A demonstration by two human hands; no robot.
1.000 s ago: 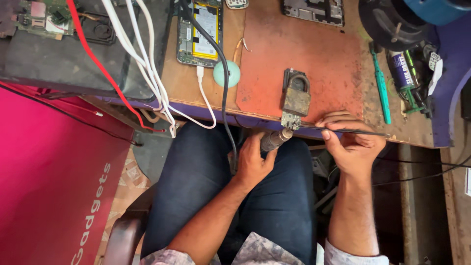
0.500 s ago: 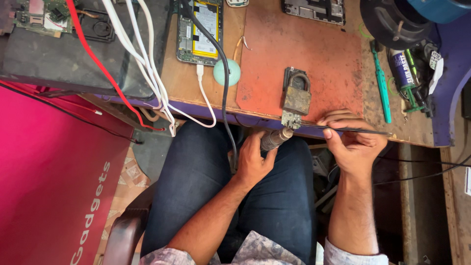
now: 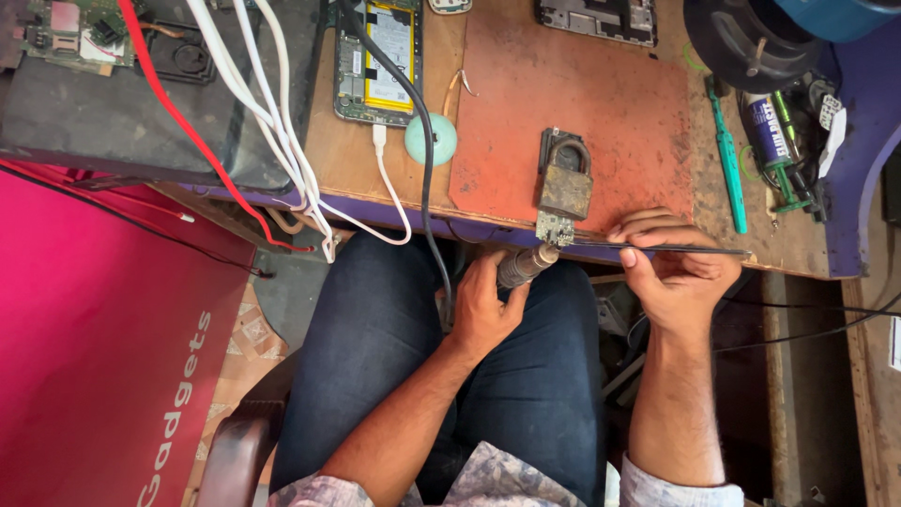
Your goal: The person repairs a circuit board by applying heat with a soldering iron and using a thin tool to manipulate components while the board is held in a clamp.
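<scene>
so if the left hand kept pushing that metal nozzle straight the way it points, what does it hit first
Probably the small circuit board at the desk edge, under the padlock; the left hand aims the nozzle there, though depth is unclear.

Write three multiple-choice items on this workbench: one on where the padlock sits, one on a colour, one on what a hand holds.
1. The padlock lies:
A. on the reddish mat
B. on the person's lap
C. on the pink board

2. The screwdriver at the bench's right is:
A. yellow
B. green
C. black

3. The left hand is:
A. empty and flat
B. closed round a metal-barrelled tool
C. holding the phone

Key: 1 A, the padlock rests near the mat's front edge, above the small circuit board. 2 B, its handle is green. 3 B, its fingers wrap the tool, whose tip points at the small board.
</scene>
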